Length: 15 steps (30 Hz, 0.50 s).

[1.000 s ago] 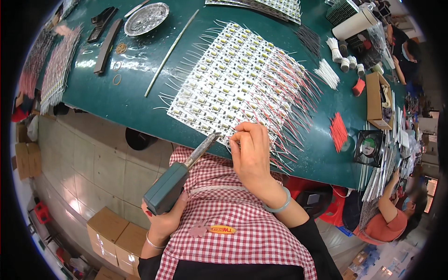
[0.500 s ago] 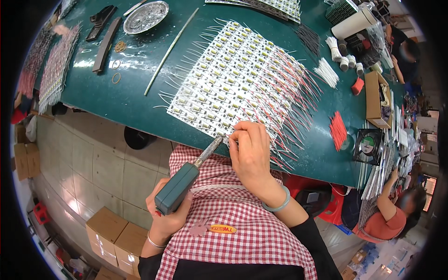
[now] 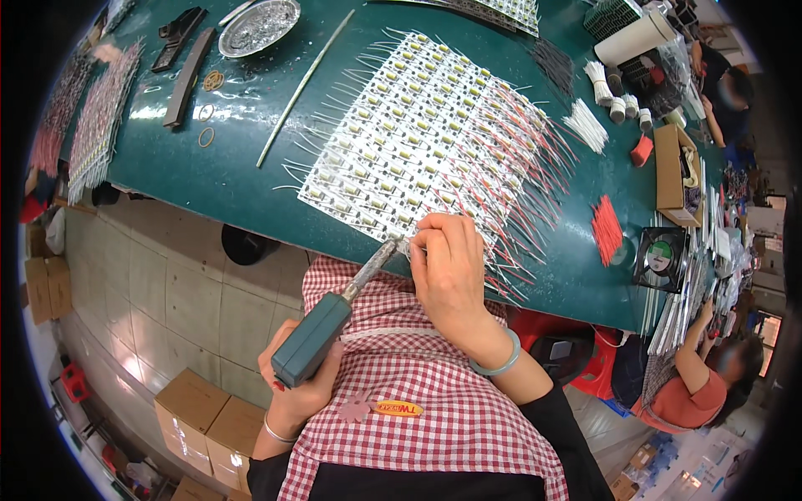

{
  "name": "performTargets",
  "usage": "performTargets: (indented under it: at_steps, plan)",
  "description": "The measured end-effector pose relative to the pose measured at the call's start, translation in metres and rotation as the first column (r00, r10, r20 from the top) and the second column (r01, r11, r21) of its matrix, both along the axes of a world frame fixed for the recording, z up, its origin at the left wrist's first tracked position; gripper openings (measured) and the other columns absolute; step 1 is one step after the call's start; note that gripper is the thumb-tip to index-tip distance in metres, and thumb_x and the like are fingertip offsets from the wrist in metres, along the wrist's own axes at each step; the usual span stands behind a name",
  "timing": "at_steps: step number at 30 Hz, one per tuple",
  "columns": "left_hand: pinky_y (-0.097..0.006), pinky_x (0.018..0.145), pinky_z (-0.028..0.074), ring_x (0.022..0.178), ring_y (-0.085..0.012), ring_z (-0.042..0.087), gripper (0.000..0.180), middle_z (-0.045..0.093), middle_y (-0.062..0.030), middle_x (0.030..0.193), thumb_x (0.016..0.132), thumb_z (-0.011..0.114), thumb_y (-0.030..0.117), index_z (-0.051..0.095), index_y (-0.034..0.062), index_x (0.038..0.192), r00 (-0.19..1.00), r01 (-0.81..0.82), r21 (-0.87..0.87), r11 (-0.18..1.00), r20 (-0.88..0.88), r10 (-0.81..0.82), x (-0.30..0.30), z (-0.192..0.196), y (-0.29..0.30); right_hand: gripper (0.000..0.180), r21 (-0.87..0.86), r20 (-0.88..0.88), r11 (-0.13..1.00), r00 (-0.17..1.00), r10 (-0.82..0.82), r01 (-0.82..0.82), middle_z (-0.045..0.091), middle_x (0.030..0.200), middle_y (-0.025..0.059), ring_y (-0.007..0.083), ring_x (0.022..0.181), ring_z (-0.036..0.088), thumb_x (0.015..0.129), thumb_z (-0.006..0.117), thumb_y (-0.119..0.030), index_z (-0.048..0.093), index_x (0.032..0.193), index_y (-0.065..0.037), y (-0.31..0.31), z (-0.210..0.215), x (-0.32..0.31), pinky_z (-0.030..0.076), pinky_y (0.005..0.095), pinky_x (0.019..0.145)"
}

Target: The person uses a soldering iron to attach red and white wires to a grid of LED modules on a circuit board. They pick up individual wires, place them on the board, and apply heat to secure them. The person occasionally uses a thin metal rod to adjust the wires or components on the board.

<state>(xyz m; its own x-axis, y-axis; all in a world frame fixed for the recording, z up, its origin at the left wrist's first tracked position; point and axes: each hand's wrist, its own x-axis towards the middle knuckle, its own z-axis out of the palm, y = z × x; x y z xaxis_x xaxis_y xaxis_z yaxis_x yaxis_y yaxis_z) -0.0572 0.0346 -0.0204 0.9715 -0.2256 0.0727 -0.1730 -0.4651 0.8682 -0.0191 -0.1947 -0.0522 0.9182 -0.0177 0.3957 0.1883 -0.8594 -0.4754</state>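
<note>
My left hand (image 3: pixel 296 371) grips the dark green body of a soldering gun (image 3: pixel 313 341). Its long metal barrel slants up to the near edge of a white circuit board panel (image 3: pixel 380 179). Yellow components in rows cover the panel, white wires stick out along its left side, and red wires (image 3: pixel 510 171) spread over its right part. My right hand (image 3: pixel 451 259) rests at the panel's near edge, thumb and fingers pinched together just right of the gun's tip. What sits between those fingertips is hidden.
On the green table (image 3: pixel 225 184) lie a thin rod (image 3: pixel 305 88), a metal dish (image 3: pixel 259 29), rubber bands (image 3: pixel 206 136), red wires (image 3: pixel 606 231) and white wires (image 3: pixel 586 127). A cardboard box (image 3: pixel 677 175) and a fan (image 3: pixel 660 259) stand at right. A co-worker (image 3: pixel 693 376) sits beyond.
The soldering gun's tip has shifted very slightly up and left at the panel's near edge. My right hand keeps its pinch in nearly the same place.
</note>
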Motion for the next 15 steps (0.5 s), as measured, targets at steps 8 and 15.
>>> performTargets:
  at_steps: [8,15]
  plan:
    - [-0.032,0.064,0.051,0.072,-0.0236,0.064,0.020,0.066,-0.0133,0.088,0.075,0.075,-0.001,0.069,-0.0048,0.094,0.998,-0.003,-0.023,1.000,-0.057,0.001,-0.0037,-0.0071,0.0093,0.020,-0.002,0.011,1.000,1.000,-0.004,0.004,0.058,0.103,0.0094,0.0279,0.094,0.054,0.078,0.069,0.002,0.057,0.093,-0.002,0.0017,-0.0040,0.0012,0.041,0.0399,0.077]
    - [-0.031,0.067,0.052,0.074,-0.0215,0.065,0.023,0.068,-0.0135,0.090,0.075,0.076,-0.001,0.069,-0.0049,0.097,0.997,-0.065,-0.085,0.994,-0.055,0.060,0.0001,-0.0082,0.0024,0.019,0.009,0.014,1.000,1.000,0.006,-0.006,0.058,0.102,0.0094,0.0282,0.093,0.055,0.079,0.067,0.001,0.056,0.093,-0.002,0.0004,-0.0031,0.0018,0.041,0.0408,0.075]
